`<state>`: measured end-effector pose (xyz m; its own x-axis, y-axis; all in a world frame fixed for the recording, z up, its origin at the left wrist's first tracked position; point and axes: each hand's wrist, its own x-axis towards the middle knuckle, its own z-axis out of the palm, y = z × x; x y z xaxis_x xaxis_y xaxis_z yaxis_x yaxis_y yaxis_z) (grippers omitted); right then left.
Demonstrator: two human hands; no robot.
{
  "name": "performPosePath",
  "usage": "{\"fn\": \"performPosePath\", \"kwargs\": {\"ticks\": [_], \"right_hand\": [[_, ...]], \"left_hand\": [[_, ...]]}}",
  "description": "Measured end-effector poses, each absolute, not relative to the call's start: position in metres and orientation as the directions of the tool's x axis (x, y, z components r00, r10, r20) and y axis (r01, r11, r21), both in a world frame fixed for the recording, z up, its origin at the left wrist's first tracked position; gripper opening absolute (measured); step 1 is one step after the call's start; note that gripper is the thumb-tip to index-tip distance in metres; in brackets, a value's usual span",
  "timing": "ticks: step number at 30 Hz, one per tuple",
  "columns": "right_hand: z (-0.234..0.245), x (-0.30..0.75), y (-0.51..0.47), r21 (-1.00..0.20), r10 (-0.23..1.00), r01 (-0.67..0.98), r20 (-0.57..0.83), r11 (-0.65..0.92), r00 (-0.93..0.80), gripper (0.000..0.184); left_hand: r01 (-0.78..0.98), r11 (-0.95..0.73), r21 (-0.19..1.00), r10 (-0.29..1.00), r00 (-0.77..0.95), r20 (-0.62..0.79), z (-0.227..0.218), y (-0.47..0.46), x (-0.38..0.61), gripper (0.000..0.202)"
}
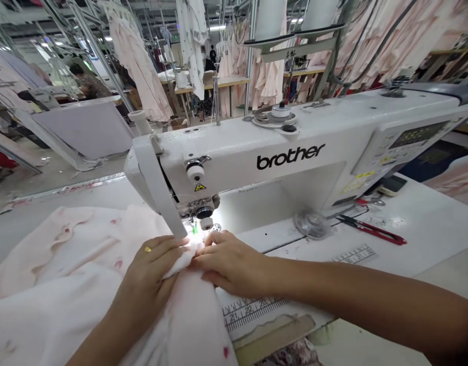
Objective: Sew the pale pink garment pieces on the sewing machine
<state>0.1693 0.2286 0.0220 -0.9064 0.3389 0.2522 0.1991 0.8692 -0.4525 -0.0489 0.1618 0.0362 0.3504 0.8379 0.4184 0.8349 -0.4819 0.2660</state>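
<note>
pink fabric (66, 284) fills the lower left of the frame, spread over the white table (409, 244) and bunched toward the centre under the sewing machine (280, 152). the left hand (150, 274) lies on it just left of centre, fingers curled and pinching a folded edge of the cloth. touching it, the right hand (226, 262) presses flat on the same fold, fingertips at the lit needle area. a printed ruler strip (249, 309) runs along the table edge below the right wrist. right of centre lie a clear bobbin (312, 223) and red-handled snips (371, 230). pale garments (142, 71) hang across the upper left.
</note>
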Motion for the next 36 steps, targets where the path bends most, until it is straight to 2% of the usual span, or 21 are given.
{"fn": "performPosePath", "kwargs": {"ticks": [3, 6, 9, 11, 13, 16, 22, 25, 28, 31, 33, 36], "right_hand": [[0.022, 0.173, 0.238, -0.403, 0.246, 0.128, 0.257, 0.906, -0.935, 0.027], [0.022, 0.176, 0.243, -0.225, 0.113, 0.047, 0.290, 0.973, -0.950, 0.021], [0.025, 0.179, 0.246, -0.002, -0.121, -0.126, 0.257, 0.992, -0.959, 0.016], [0.027, 0.181, 0.246, 0.047, -0.233, -0.228, 0.226, 0.972, -0.946, 0.014], [0.027, 0.182, 0.245, 0.042, -0.275, -0.274, 0.242, 0.961, -0.930, 0.015], [0.025, 0.182, 0.242, 0.074, -0.285, -0.275, 0.266, 0.958, -0.921, 0.015], [0.022, 0.180, 0.238, 0.156, -0.269, -0.232, 0.292, 0.960, -0.918, 0.015], [0.025, 0.180, 0.240, 0.167, -0.206, -0.167, 0.254, 0.972, -0.945, 0.016], [0.026, 0.180, 0.243, 0.174, -0.133, -0.095, 0.222, 0.980, -0.966, 0.017], [0.025, 0.180, 0.245, 0.153, -0.109, -0.076, 0.220, 0.985, -0.969, 0.015], [0.024, 0.180, 0.245, 0.126, -0.103, -0.076, 0.222, 0.989, -0.970, 0.014], [0.023, 0.180, 0.246, 0.103, -0.095, -0.075, 0.203, 0.992, -0.975, 0.015]], "left_hand": [[0.807, -0.451, 0.382, 0.887, 0.356, 0.295, 0.035, 0.163, -0.052, 0.032], [0.806, -0.406, 0.431, 0.914, 0.346, 0.214, 0.033, 0.163, -0.055, 0.031], [0.817, -0.398, 0.418, 0.917, 0.341, 0.206, 0.030, 0.161, -0.058, 0.030], [0.815, -0.435, 0.383, 0.900, 0.377, 0.219, 0.029, 0.160, -0.058, 0.031], [0.793, -0.509, 0.335, 0.861, 0.455, 0.229, 0.030, 0.160, -0.055, 0.032], [0.754, -0.584, 0.301, 0.811, 0.535, 0.234, 0.031, 0.160, -0.047, 0.034], [0.727, -0.626, 0.280, 0.779, 0.578, 0.241, 0.030, 0.164, -0.040, 0.031], [0.748, -0.621, 0.234, 0.783, 0.583, 0.217, 0.029, 0.171, -0.043, 0.029], [0.755, -0.632, 0.173, 0.770, 0.587, 0.250, 0.027, 0.177, -0.045, 0.029], [0.744, -0.656, 0.129, 0.744, 0.608, 0.276, 0.027, 0.177, -0.045, 0.030], [0.750, -0.643, 0.154, 0.759, 0.599, 0.255, 0.028, 0.177, -0.046, 0.029], [0.778, -0.537, 0.326, 0.843, 0.498, 0.202, 0.032, 0.178, -0.048, 0.025]]}}
